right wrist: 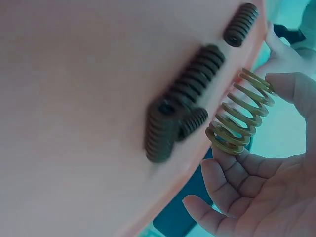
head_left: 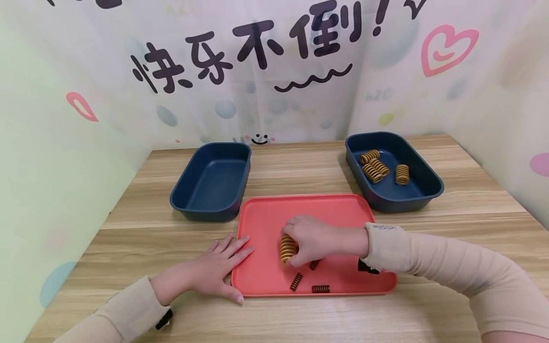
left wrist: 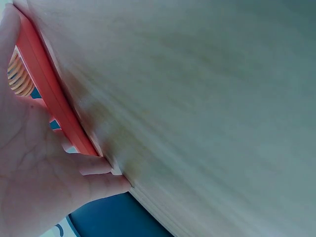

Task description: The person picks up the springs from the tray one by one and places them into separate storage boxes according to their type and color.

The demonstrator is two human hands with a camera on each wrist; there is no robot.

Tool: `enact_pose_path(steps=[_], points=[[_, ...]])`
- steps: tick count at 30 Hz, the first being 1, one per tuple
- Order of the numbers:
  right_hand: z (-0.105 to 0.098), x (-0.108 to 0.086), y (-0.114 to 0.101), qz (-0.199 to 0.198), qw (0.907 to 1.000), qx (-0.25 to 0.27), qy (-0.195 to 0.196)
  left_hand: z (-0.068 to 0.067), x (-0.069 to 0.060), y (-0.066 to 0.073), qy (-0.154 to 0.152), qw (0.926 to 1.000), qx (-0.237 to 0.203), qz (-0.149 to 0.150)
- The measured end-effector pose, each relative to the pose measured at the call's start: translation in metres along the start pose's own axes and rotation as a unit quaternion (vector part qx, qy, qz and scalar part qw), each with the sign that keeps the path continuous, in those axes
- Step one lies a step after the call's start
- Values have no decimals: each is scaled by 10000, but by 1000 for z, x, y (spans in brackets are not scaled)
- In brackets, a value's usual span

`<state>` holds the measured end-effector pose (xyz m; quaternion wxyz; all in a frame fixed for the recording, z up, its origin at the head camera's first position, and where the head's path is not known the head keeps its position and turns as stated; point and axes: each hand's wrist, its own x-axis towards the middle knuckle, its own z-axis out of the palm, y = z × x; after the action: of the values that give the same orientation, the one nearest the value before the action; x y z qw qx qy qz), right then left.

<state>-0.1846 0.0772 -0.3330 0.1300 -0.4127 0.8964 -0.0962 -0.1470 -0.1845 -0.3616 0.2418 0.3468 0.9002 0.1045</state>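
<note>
Pale printed cloth hangs behind a wood-grain table, where the work looks partly done. Behind and to the left of the red tray, the left blue bin shows no springs inside. Nearer the person, the left hand rests across the tray's left rim, its fingers extended and spread, gripping nothing. Over the tray's middle, the right hand pinches 1 gold spring between thumb and fingers; whether the spring touches the tray cannot be told. On the tray's near part lie at least 3 dark springs, in neither bin yet; the right wrist view shows some bunched together, so their exact count is unclear. Behind and to the right of the tray, the right blue bin holds 4 gold springs, 3 clustered towards its left wall and 1 apart. Judging by that, the dark ones are what is mostly left.
</note>
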Motion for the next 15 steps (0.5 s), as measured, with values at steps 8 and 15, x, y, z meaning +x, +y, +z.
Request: enact_pose_path(steps=[8, 15], points=[[-14, -5, 4, -88, 9999, 84, -74, 0, 0, 0, 24, 10000, -12, 13], [-24, -12, 9, -73, 9999, 64, -108, -1, 0, 0, 26, 10000, -17, 34]])
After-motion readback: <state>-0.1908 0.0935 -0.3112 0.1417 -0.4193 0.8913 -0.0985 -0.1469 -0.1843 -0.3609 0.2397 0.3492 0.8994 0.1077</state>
